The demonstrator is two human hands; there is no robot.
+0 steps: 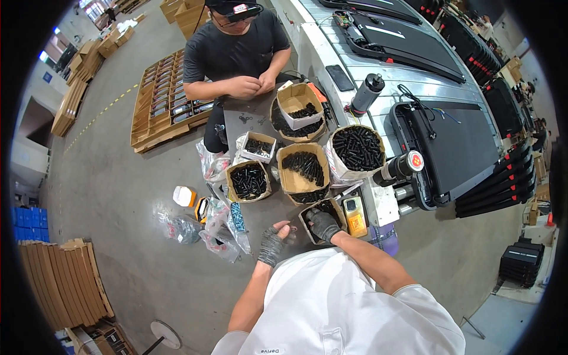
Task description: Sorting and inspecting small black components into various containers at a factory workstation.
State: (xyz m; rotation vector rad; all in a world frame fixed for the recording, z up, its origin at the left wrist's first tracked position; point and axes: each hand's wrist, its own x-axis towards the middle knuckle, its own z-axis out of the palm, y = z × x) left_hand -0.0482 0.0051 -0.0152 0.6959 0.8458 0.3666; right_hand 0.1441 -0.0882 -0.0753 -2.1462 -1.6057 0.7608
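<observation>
My right hand (324,226), in a dark grey fingerless glove, reaches into a small cardboard box (341,211) of black parts at the table's near edge. Its fingertips are hidden among the dark contents. To its left, my left hand (273,244), in a similar glove, hovers by the table edge with fingers curled toward the thumb; whatever they may hold cannot be made out. Just beyond stand boxes of black screws: one at the left (248,181), one in the middle (303,168) and a white-sided one at the right (357,148).
A co-worker (236,56) sits across the table (239,121), hands together near small loose parts. A phone (355,216) lies right of my box. Plastic bags (225,231) hang at the left edge. A roller conveyor (378,77) carries black panels and a motor-like cylinder (367,94).
</observation>
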